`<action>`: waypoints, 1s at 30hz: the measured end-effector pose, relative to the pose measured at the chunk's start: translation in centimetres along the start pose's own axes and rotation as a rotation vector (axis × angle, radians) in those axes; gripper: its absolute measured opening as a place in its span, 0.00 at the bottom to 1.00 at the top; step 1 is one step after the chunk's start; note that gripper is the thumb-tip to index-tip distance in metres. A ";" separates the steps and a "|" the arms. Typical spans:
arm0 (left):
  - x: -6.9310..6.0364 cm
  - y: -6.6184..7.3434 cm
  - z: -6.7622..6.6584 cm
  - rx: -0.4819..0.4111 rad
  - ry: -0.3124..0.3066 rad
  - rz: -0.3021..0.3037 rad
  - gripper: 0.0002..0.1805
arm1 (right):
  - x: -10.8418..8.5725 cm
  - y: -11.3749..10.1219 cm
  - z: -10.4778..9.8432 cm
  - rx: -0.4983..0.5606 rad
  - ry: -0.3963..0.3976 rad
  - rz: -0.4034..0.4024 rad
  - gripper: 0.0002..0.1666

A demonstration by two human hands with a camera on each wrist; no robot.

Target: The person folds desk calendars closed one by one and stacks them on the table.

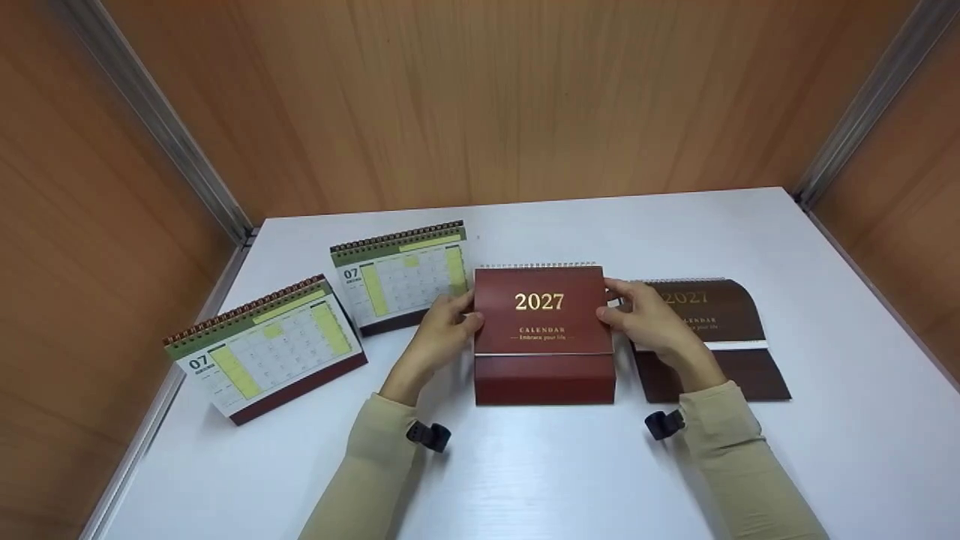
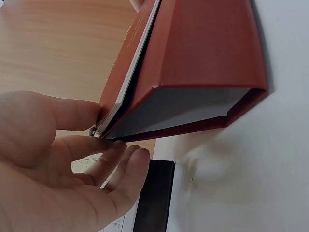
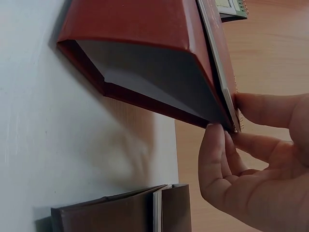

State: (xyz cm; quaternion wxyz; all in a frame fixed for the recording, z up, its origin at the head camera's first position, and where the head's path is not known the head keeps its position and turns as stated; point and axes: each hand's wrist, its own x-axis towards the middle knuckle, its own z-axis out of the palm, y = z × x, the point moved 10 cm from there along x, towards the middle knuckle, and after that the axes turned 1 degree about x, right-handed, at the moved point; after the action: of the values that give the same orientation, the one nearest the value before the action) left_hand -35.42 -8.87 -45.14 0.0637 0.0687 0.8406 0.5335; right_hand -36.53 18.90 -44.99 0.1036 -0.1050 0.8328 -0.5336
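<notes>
A red desk calendar [image 1: 544,322] marked 2027 stands as a tent in the middle of the white table. My left hand [image 1: 442,330] pinches its upper left edge, thumb in front and fingers behind. On the other side my right hand [image 1: 652,322] pinches the upper right edge in the same way. Both wrist views show the hollow underside of the red stand [image 2: 212,43] and the page block lying against its sloping face. A brown 2027 calendar [image 1: 712,375] lies beside and partly behind my right hand and wrist.
Two desk calendars with green headers stand at the left, both on month 07: one nearer [image 1: 270,352], one farther back [image 1: 401,274] just beyond my left hand. Wooden panels [image 1: 480,97] enclose the table [image 1: 525,480] at the back and sides.
</notes>
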 end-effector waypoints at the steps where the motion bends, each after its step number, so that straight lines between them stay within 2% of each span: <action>1: 0.0 0.0 0.0 -0.003 0.003 0.000 0.31 | 0.0 0.0 0.0 0.000 -0.002 0.000 0.38; 12: 0.1 -0.5 0.3 -0.007 0.021 -0.016 0.31 | 0.0 0.4 0.1 -0.001 0.017 0.033 0.37; 18: 0.0 -0.4 0.5 -0.022 0.015 0.013 0.30 | 0.2 0.7 0.3 -0.032 0.027 0.044 0.37; 25: 0.3 -0.6 0.9 -0.047 -0.019 0.044 0.29 | 0.2 1.0 0.6 -0.045 0.032 0.045 0.37; 30: 0.3 -0.8 1.2 -0.055 -0.028 0.033 0.29 | 0.3 1.4 0.6 -0.058 0.036 0.051 0.38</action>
State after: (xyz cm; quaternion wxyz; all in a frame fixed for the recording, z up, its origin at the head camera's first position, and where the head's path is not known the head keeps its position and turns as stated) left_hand -35.58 -8.09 -46.34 0.0686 0.0886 0.8233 0.5565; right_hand -36.72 18.83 -46.51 0.0992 -0.0770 0.8520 -0.5082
